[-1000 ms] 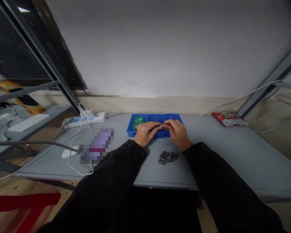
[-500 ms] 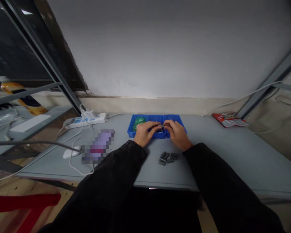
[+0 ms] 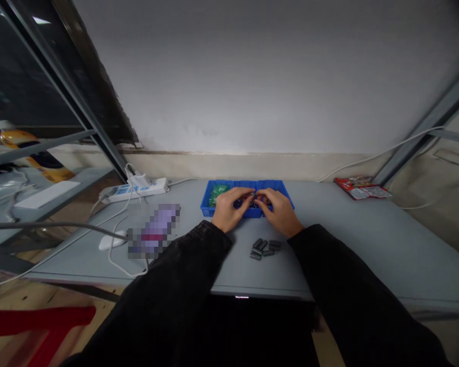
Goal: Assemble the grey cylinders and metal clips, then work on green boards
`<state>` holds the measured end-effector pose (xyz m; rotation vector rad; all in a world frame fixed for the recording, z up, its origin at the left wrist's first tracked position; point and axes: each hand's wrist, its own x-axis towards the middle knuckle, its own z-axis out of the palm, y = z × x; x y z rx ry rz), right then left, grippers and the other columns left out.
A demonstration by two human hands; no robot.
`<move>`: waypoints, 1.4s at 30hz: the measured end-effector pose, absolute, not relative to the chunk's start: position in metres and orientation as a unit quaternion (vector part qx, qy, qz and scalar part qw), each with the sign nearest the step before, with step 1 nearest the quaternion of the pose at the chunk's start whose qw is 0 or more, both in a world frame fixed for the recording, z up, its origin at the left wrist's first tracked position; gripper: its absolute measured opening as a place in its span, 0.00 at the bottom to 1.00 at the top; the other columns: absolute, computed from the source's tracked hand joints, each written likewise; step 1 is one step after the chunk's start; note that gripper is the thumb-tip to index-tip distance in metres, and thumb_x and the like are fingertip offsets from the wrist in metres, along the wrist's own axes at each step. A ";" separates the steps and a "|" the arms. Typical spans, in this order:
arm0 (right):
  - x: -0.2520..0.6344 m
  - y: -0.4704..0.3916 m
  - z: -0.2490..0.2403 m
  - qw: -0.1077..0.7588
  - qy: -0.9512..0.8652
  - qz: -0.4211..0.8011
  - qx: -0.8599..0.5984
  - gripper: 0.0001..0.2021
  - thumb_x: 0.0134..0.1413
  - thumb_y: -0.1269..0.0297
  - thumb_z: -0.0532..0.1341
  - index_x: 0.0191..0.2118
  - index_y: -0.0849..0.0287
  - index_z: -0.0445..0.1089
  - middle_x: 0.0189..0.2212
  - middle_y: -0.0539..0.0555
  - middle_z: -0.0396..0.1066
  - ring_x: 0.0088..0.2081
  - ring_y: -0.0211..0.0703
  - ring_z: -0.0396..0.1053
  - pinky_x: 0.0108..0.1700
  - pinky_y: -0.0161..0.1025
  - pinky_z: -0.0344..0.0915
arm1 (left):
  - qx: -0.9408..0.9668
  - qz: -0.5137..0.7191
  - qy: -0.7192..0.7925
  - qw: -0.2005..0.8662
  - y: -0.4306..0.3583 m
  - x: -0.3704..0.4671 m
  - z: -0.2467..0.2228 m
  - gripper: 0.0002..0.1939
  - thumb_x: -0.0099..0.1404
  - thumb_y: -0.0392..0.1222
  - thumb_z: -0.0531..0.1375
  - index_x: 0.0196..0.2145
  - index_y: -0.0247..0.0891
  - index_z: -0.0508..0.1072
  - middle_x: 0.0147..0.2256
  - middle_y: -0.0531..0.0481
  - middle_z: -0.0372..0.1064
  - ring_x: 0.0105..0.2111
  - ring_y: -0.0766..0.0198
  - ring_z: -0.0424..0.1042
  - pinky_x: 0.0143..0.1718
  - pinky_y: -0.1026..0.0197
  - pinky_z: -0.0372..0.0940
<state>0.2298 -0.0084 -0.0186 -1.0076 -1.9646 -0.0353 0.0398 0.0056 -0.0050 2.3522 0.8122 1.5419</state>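
Over the front of a blue three-part bin point(image 3: 247, 214), my left hand point(image 3: 229, 206) and my right hand point(image 3: 277, 209) meet with fingertips pinched round something small, too tiny to make out. Green pieces point(image 3: 219, 192) lie in the bin's left compartment. Small dark and shiny parts show between my hands in the middle compartment. On the table nearer to me rests a loose group of several dark grey cylinders point(image 3: 257, 250), touched by neither hand.
A white power strip point(image 3: 149, 188) with cables sits at the left, near a blurred purple object point(image 3: 160, 224) and a white round-ended device point(image 3: 112, 240). A red packet point(image 3: 362, 188) lies at the back right. A yellow bottle point(image 3: 36, 155) is far left.
The dark piece visible between my fingertips before is now mostly hidden. My fingers have shifted slightly, the right thumb lower, and both hands remain over the bin.
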 end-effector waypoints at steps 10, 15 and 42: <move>0.234 -0.007 -0.014 0.455 -0.790 -0.032 -0.409 0.08 0.68 0.63 0.55 0.39 0.56 0.70 0.37 0.54 0.74 0.40 0.47 0.71 0.44 0.46 0.61 | 0.800 0.524 0.278 0.092 0.003 0.041 -0.001 0.09 0.71 0.39 0.60 0.45 0.38 0.78 0.42 0.45 0.77 0.43 0.62 0.76 0.47 0.55 0.72; 0.232 -0.010 -0.011 0.449 -0.791 -0.023 -0.414 0.07 0.68 0.61 0.56 0.43 0.55 0.69 0.34 0.53 0.72 0.35 0.46 0.68 0.41 0.45 0.60 | 0.783 0.532 0.303 0.113 0.003 0.041 -0.003 0.07 0.71 0.40 0.61 0.42 0.37 0.79 0.39 0.47 0.79 0.39 0.62 0.77 0.45 0.57 0.72; 0.233 -0.011 -0.011 0.473 -0.789 -0.003 -0.393 0.07 0.68 0.64 0.54 0.38 0.55 0.68 0.33 0.53 0.74 0.36 0.47 0.69 0.42 0.45 0.61 | 0.782 0.537 0.291 0.128 0.001 0.042 -0.006 0.08 0.69 0.40 0.63 0.43 0.37 0.80 0.39 0.46 0.80 0.37 0.63 0.79 0.42 0.60 0.73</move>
